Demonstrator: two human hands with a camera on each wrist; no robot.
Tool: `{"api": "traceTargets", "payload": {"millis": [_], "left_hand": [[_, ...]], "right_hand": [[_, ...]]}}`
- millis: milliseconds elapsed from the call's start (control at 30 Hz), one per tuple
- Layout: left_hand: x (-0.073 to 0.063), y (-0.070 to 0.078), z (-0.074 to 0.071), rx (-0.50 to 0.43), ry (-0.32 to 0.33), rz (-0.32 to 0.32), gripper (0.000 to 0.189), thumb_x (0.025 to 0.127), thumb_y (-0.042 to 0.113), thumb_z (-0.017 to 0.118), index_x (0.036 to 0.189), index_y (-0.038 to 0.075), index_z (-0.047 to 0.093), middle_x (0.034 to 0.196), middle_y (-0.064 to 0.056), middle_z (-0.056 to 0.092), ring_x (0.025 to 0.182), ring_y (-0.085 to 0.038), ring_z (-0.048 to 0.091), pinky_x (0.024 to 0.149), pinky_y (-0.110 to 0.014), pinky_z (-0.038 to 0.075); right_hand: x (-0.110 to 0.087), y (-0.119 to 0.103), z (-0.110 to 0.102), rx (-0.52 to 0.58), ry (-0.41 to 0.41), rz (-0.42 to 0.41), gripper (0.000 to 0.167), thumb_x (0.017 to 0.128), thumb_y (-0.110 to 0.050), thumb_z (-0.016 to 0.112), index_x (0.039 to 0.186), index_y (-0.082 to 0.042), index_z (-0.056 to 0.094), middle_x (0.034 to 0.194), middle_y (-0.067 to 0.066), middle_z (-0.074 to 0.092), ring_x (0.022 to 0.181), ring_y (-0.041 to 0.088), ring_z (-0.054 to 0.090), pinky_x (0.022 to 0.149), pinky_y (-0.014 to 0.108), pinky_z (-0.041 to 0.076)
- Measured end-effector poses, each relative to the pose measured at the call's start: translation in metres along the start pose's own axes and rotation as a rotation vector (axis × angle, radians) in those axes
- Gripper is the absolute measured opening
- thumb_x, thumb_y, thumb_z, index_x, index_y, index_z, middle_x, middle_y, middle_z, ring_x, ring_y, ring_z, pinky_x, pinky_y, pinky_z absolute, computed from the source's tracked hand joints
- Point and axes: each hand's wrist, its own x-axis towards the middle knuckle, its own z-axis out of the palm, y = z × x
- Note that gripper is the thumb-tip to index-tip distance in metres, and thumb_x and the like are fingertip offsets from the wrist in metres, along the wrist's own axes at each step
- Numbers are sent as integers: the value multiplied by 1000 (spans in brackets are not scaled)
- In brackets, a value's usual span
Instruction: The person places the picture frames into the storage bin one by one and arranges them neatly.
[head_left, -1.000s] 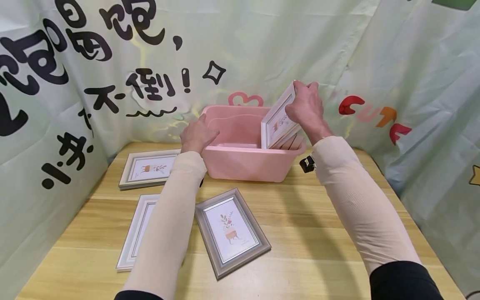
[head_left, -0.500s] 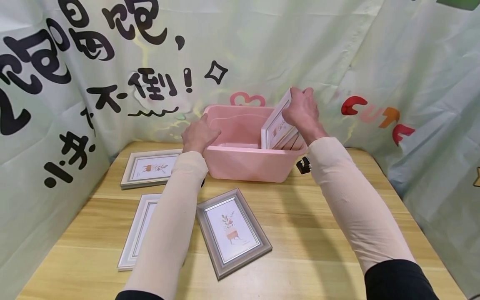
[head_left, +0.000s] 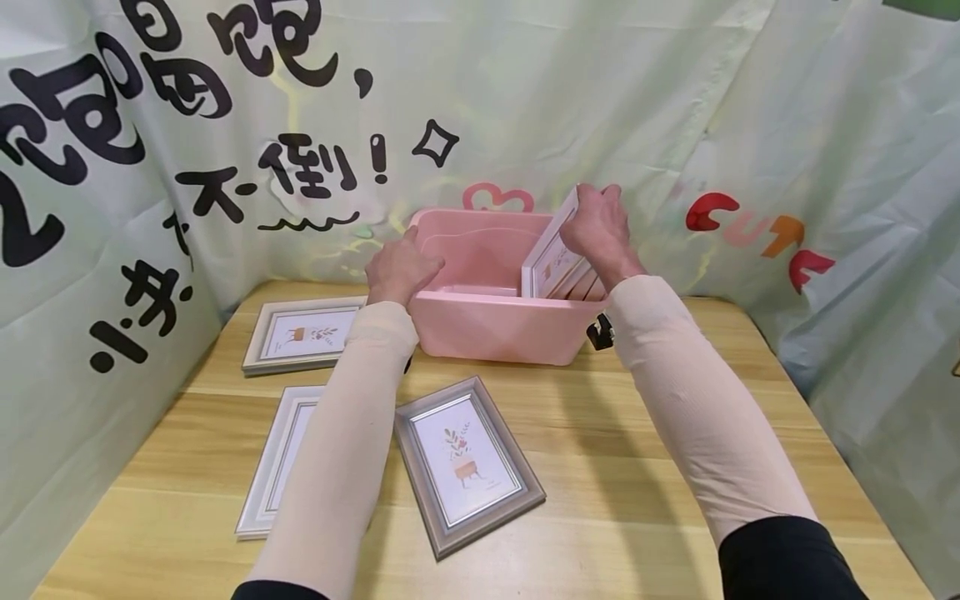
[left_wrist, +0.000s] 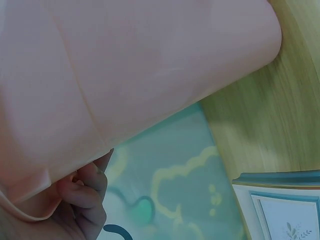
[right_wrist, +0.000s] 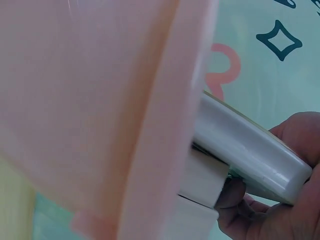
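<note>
L hand (head_left: 403, 271): at L end of pink bin (head_left: 502, 329); L wrist view has its fingers (left_wrist: 87, 192) curled round the rim, clamped on it
R hand (head_left: 598, 227): fingers (right_wrist: 300, 132) clamped on upper part of held frame (head_left: 545, 271), digits on both faces
Held frame: white, tilted, lower part inside R end of bin, top above rim; pic side faces L w/ plant print
Frames in bin (head_left: 583, 287): pale edges side by side, just R of held frame; exact no. can't tell
Beige frame (head_left: 303, 333): flat on worktop (head_left: 570, 533), L of bin, partly behind L sleeve (head_left: 341, 450)
White frame (head_left: 272, 467): flat, nearer person, mostly hidden by same sleeve
Grey frame (head_left: 468, 467): flat, set at an angle in front of bin; print = plant in orange-brown pot on legs
Small print: tiny script at lower corner of grey frame's pic, too small to read
Backdrop (head_left: 600, 100) writing: "CUTE" in coloured letters at R; black Chinese chars at L incl "不倒!", w/ wavy underline; others cut off or hard to read
</note>
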Motion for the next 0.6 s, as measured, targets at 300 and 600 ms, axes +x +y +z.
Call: {"api": "traceTargets", "payload": {"millis": [300, 600], "left_hand": [[-1, 1, -1, -2, 4, -7, 83, 83, 52, 55, 154, 22, 26, 110, -20, 64, 94, -35, 60, 86, -52, 48], [-2, 0, -1, 5, -4, -8, 83, 83, 53, 53, 154, 24, 25, 120, -21, 63, 104, -39, 61, 89, -54, 47]], "right_hand": [[2, 1, 11, -12, 0, -15, 59, 88, -17, 53, 146, -11, 41, 135, 24, 36, 106, 40, 50, 95, 51, 44], [3, 2, 17, -5, 8, -27, 55, 86, -12, 52, 141, -5, 46, 133, 26, 37, 105, 41, 49, 95, 50, 45]]}}
